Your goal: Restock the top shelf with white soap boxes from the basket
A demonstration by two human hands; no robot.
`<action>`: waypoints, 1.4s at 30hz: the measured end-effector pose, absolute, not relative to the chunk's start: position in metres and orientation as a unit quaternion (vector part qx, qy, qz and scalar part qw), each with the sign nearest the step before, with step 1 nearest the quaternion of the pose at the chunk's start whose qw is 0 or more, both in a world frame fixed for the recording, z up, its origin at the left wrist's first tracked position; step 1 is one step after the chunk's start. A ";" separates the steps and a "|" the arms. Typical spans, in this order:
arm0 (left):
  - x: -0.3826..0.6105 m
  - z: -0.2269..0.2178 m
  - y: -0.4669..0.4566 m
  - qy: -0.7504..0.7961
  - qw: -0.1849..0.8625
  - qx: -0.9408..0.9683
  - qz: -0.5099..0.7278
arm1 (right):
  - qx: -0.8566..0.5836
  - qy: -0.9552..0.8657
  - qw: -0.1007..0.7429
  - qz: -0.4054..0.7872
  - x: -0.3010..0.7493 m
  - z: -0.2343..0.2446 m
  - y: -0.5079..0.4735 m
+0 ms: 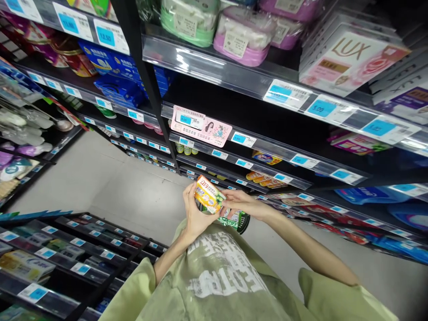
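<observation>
In front of my chest I hold a small orange-and-white soap pack (207, 196), tilted, with its printed face up. My left hand (194, 218) is wrapped round its left side and near edge, with the thumb along the bottom. My right hand (242, 203) closes its fingers at the right end of the pack. Just below the hands is a dark basket (246, 221), partly hidden by my arms and shirt. Green packaging (232, 219) shows inside it.
Shelves with price tags rise ahead, holding LUX boxes (347, 58), wrapped pink soap packs (244, 35) and orange packs (267, 179). Blue packs (122, 89) sit further left. Another shelf rack (80, 254) stands close at the lower left. Grey floor (127, 191) runs between them.
</observation>
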State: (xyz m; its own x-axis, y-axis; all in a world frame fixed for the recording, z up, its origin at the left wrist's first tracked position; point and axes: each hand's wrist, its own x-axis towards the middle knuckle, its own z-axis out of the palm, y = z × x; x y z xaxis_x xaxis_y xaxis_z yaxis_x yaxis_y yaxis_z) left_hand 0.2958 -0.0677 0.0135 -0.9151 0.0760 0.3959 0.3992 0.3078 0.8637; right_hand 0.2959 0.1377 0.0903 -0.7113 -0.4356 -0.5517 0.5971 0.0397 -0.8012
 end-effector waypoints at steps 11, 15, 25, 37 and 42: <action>0.300 0.017 -0.059 -0.801 0.205 -0.207 -0.523 | 0.033 0.622 0.366 -0.692 0.294 0.087 0.146; 0.300 0.019 -0.058 -0.806 0.170 -0.208 -0.527 | 0.036 0.627 0.359 -0.691 0.294 0.086 0.147; 0.297 0.021 -0.055 -0.808 0.167 -0.213 -0.524 | 0.054 0.624 0.341 -0.700 0.295 0.083 0.150; 0.295 0.009 -0.058 -0.769 0.159 -0.195 -0.587 | 0.124 0.687 0.207 -0.685 0.287 0.081 0.166; 0.295 -0.001 -0.056 -0.753 0.153 -0.171 -0.617 | 0.115 0.690 0.217 -0.681 0.288 0.080 0.167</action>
